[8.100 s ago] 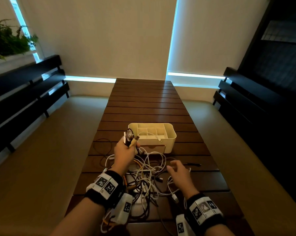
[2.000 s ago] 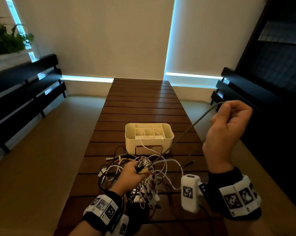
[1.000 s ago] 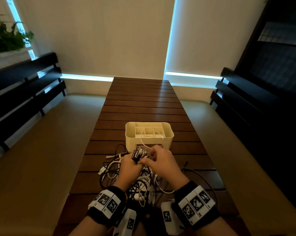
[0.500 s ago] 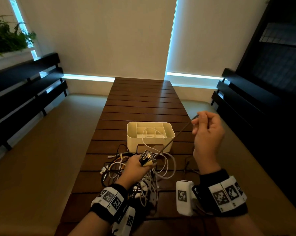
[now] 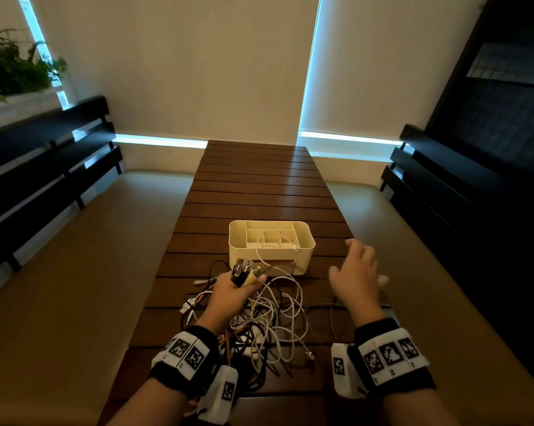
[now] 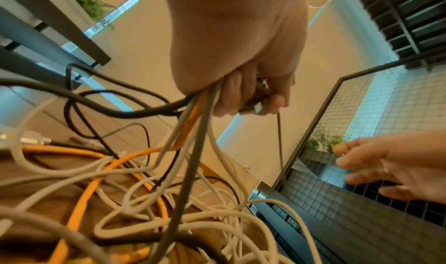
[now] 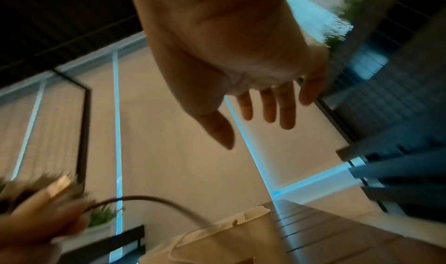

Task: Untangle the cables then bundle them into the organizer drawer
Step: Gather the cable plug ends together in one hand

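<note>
While your left hand (image 5: pixel 232 295) stays low over the counter (image 5: pixel 259 192), its fingers are curled round one bunch of cable ends (image 5: pixel 244 273), the plugs sticking up past your knuckles. From that fist white, black, grey and orange leads drop into one tangled cable pile (image 5: pixel 268 321) lying under and just behind it; the strands are too knotted to count. Your right hand (image 5: pixel 356 279) hovers to the right of the pile, palm down, fingers spread, holding nothing. One cream organizer box (image 5: pixel 302 252) sits just beyond both hands, with one white cable (image 5: pixel 264 241) looped into its compartments. Each wrist wears one band of black-and-white square markers; no writing is readable.
</note>
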Tool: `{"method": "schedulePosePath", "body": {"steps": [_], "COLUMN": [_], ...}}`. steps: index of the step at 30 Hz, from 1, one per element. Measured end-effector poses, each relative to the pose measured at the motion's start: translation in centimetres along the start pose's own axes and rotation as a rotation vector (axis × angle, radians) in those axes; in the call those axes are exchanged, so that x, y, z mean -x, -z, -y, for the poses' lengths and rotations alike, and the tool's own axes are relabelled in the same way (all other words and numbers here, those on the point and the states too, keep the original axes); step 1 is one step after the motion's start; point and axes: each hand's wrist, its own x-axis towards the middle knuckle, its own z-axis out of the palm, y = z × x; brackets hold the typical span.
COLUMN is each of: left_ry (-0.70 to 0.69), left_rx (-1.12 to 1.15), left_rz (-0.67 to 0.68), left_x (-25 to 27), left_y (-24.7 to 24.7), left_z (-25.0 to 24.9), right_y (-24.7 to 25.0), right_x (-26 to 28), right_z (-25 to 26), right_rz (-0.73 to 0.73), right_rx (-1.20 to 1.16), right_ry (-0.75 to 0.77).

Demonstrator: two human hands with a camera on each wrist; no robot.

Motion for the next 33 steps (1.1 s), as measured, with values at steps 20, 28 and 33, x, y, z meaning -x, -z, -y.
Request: {"method": "schedulePosePath", "body": {"steps": [20, 28, 33], "left_ry": [0.013, 0.056, 0.021], "left_rx": [0.246, 0.404, 0.436], "left_rz": [-0.120, -0.068, -0.052], "left_x": [1.3, 1.3, 1.8], "left_y": [-1.4, -1.3, -1.0], "left_z": [-2.0, -2.5, -1.8], "right_y": [-2.2, -3.3, -4.9], "right_x": [3.4, 4.5, 5.2], "right_z": [3.8, 4.1, 4.6], "right_rz": [0.315, 0.258, 0.294], "right_rx": [-1.257, -1.415, -1.429], "right_ry": [0.116, 0.159, 0.119]}}
